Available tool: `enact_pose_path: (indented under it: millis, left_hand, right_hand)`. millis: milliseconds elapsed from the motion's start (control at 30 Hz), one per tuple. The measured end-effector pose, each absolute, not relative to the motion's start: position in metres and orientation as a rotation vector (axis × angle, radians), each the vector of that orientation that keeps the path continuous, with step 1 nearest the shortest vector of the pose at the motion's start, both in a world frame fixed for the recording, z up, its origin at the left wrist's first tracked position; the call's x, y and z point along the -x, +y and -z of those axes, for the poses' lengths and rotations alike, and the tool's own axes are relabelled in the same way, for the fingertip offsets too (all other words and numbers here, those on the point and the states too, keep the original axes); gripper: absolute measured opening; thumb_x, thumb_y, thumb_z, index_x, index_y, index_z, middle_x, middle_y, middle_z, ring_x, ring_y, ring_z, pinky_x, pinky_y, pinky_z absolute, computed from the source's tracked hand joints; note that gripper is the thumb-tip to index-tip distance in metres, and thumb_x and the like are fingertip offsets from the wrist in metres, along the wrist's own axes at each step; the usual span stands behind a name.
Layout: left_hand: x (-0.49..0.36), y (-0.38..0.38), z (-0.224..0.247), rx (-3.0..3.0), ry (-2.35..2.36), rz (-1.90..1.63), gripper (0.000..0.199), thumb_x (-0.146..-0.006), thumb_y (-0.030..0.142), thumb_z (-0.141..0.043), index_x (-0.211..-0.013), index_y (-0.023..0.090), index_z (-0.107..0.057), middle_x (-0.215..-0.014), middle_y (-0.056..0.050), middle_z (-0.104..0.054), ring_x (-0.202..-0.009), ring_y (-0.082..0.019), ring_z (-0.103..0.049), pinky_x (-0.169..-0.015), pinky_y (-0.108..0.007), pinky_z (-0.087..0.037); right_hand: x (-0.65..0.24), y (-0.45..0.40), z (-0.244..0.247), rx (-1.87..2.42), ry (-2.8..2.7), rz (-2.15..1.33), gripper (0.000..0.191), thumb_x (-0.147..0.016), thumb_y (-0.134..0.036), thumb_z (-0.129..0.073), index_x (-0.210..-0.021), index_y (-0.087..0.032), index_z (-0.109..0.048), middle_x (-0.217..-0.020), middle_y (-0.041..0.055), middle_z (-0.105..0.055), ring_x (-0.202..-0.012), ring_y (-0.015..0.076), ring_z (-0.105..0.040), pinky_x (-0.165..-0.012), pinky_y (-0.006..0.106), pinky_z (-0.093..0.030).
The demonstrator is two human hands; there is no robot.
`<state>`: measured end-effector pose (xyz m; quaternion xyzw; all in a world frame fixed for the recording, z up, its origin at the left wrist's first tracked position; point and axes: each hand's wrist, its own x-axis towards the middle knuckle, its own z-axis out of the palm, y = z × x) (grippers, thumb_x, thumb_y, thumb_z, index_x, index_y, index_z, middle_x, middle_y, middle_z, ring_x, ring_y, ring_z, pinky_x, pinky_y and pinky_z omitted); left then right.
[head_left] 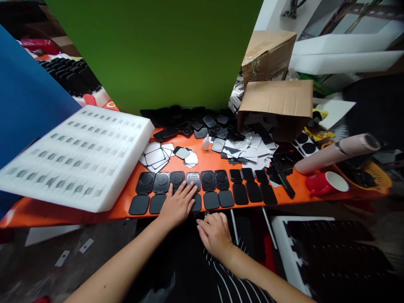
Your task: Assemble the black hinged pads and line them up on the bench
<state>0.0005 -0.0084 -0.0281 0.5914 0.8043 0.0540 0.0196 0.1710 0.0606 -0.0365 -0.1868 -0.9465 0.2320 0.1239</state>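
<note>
A row of black hinged cases (145,182) lies opened out along the front of the orange table, with ringed, textured upper halves and flat lower halves. My left hand (178,205) rests palm down over the middle cases, fingers stretched and apart. Its fingertips touch or lie just above a textured half (193,178), and the hand covers part of the flat halves below. Off the table's front edge, above my lap, my right hand (216,235) is closed with curled fingers; its inside is hidden. To the right in the row, several smaller-topped black cases (253,191) also lie open.
A white foam tray (75,155) with slots leans at left. Behind the row are white cut sheets (154,156), a small white bottle (205,143) and piled black pieces (189,120). A cutter (283,179), red mug (326,183), pink flask (337,153) and cardboard box (277,99) stand right.
</note>
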Motion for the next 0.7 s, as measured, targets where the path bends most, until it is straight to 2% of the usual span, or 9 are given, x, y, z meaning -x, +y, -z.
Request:
enact_pose_path:
  millis: [167,333,500,700]
  left_hand:
    - [-0.0012,-0.0089,0.0275,-1.845,2.503,-0.17,0.046,-0.088,0.032,-0.029,-0.133,0.03,-0.022,-0.139,0.001,-0.027,-0.128,-0.024,-0.019,-0.1,-0.056,-0.009]
    - [-0.001,-0.0081,0.0281,-1.831,2.501,-0.162,0.046,-0.088,0.031,-0.029,-0.133,0.03,-0.022,-0.139,0.002,-0.027,-0.128,-0.024,-0.018,-0.1,-0.057,-0.009]
    - [-0.0002,-0.0084,0.0285,-1.832,2.488,-0.153,0.046,-0.088,0.031,-0.028,-0.133,0.03,-0.021,-0.139,0.002,-0.025,-0.128,-0.023,-0.017,-0.1,-0.057,-0.008]
    - [-0.0009,-0.0083,0.0284,-1.826,2.496,-0.157,0.046,-0.088,0.03,-0.028,-0.133,0.03,-0.021,-0.14,0.003,-0.025,-0.128,-0.023,-0.016,-0.1,-0.056,-0.006]
  right_hand:
    - [-0.1688,0.0671,0.0337,0.689,-2.737,-0.665,0.026,-0.083,-0.023,-0.045,-0.106,-0.023,-0.056,-0.075,0.0031,-0.054,-0.079,0.0173,-0.044,-0.078,0.034,-0.027]
    - [-0.1673,0.0624,0.033,0.577,-2.825,-0.707,0.028,-0.082,-0.025,-0.046,-0.108,-0.026,-0.054,-0.079,0.0023,-0.054,-0.08,0.0177,-0.043,-0.08,0.035,-0.027]
    - [-0.1685,0.0605,0.0352,0.695,-2.835,-0.626,0.039,-0.082,-0.026,-0.043,-0.121,-0.019,-0.045,-0.087,0.0063,-0.054,-0.085,0.0205,-0.042,-0.082,0.037,-0.027]
    - [-0.1703,0.0681,0.0355,0.585,-2.852,-0.62,0.031,-0.083,-0.027,-0.043,-0.113,-0.024,-0.052,-0.082,0.0038,-0.055,-0.082,0.019,-0.043,-0.082,0.037,-0.027]
